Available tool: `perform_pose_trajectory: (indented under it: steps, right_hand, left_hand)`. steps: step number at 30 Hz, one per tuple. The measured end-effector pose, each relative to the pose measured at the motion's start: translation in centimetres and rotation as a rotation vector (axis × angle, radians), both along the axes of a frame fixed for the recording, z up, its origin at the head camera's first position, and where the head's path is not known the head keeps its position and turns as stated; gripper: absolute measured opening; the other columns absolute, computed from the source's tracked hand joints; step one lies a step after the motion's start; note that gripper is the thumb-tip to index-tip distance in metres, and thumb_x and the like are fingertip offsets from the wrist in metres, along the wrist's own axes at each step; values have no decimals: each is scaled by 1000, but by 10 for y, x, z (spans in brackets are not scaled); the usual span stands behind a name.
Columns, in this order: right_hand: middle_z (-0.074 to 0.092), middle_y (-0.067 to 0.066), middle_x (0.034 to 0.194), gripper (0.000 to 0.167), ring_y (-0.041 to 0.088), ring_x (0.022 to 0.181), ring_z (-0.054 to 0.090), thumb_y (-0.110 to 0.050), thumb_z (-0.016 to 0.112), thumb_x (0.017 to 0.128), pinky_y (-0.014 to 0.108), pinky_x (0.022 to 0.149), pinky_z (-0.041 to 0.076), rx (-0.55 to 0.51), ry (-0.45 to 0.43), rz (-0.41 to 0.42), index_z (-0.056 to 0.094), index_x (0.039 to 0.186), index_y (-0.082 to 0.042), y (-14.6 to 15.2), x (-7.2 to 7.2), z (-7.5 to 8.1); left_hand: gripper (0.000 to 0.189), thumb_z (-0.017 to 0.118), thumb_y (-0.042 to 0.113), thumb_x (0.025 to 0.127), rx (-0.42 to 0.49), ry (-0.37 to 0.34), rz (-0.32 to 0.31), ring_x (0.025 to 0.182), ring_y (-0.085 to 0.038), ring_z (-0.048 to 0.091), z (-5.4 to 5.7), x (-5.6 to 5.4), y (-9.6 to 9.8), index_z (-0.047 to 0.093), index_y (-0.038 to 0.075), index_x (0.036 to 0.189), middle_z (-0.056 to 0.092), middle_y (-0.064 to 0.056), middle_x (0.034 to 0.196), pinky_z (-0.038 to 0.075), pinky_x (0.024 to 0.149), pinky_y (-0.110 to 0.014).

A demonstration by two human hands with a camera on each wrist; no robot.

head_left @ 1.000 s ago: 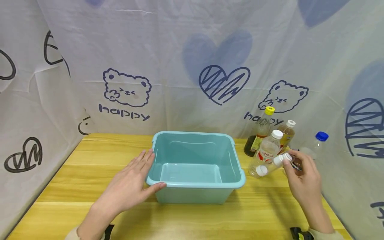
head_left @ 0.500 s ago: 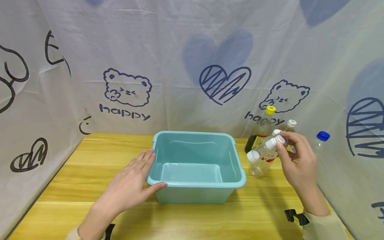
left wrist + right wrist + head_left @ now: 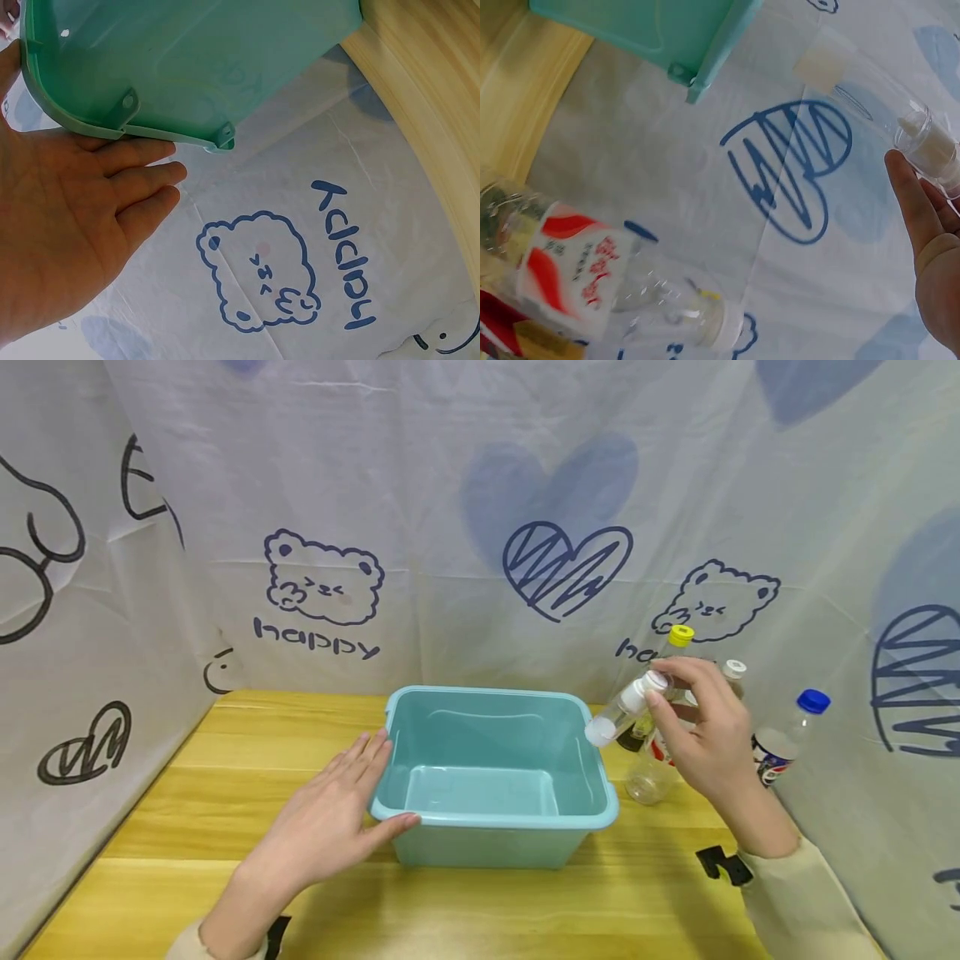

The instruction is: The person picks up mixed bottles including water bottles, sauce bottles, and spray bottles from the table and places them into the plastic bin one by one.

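Observation:
My right hand (image 3: pixel 708 735) pinches a slim clear bottle (image 3: pixel 618 714) by its white-capped end, between thumb and fingers. The bottle tilts, its white lower end overlapping the right rim of the turquoise plastic tub (image 3: pixel 495 821) in the head view. In the right wrist view, the see-through body of the bottle (image 3: pixel 877 97) shows beyond the fingertips. My left hand (image 3: pixel 322 818) rests on the tub's left front corner, fingers straight along the side and thumb over the front rim. The left wrist view shows its fingers against the outside of the tub's rim (image 3: pixel 82 127).
Behind my right hand stand a yellow-capped bottle (image 3: pixel 681 637), partly hidden, a clear bottle with a red and white label (image 3: pixel 577 270), and a white-capped bottle (image 3: pixel 735 670). A blue-capped bottle (image 3: pixel 783 735) stands further right. A printed cloth (image 3: pixel 450 635) hangs behind the wooden table (image 3: pixel 180 793).
My right hand has carried the slim clear bottle up and left, from among the other bottles to the tub's right rim. The left hand stays on the tub.

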State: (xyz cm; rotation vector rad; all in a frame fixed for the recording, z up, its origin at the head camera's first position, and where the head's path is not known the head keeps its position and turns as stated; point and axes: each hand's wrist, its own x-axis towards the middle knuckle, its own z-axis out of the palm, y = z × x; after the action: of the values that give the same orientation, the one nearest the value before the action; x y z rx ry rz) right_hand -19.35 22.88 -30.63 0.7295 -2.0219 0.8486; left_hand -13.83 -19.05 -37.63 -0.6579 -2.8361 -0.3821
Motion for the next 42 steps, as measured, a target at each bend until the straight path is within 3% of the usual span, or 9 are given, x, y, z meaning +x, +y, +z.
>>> perform_pose_trajectory:
  steps: [8,19,28,36,42]
  right_hand:
    - [64,21,125,40,10,109,62,12,69,89,11,84,56,70,-28,160,64,128,8,-24,-16,13]
    - [62,21,126,38,28,108,65,12,69,91,18,85,60,129,-28,345,62,128,9,-57,-39,17]
    - [63,18,126,35,26,106,68,5,70,93,18,83,60,182,-56,382,63,128,8,-81,-54,17]
    - [63,15,126,33,23,106,67,-1,71,97,26,84,63,248,-134,393,63,129,3,-102,-63,17]
    - [62,16,128,34,23,106,67,-1,70,98,27,86,63,261,-170,453,62,130,5,-118,-69,15]
  left_hand:
    - [105,46,77,96,0,0,3,156,-38,25,1,-1,-1,31,-4,161,22,-18,169,28,125,-53]
    - [105,47,78,96,-10,10,5,156,-38,25,2,0,-1,32,-4,160,23,-18,169,29,125,-52]
    - [105,45,79,96,-14,5,2,156,-37,25,1,0,-2,32,-4,160,24,-18,169,29,125,-52]
    - [105,44,79,96,-13,2,1,156,-37,25,1,0,-1,32,-3,160,24,-18,169,30,125,-53]
    - [105,44,79,96,-12,3,1,155,-38,26,0,0,-1,33,-3,160,25,-18,168,30,125,-53]
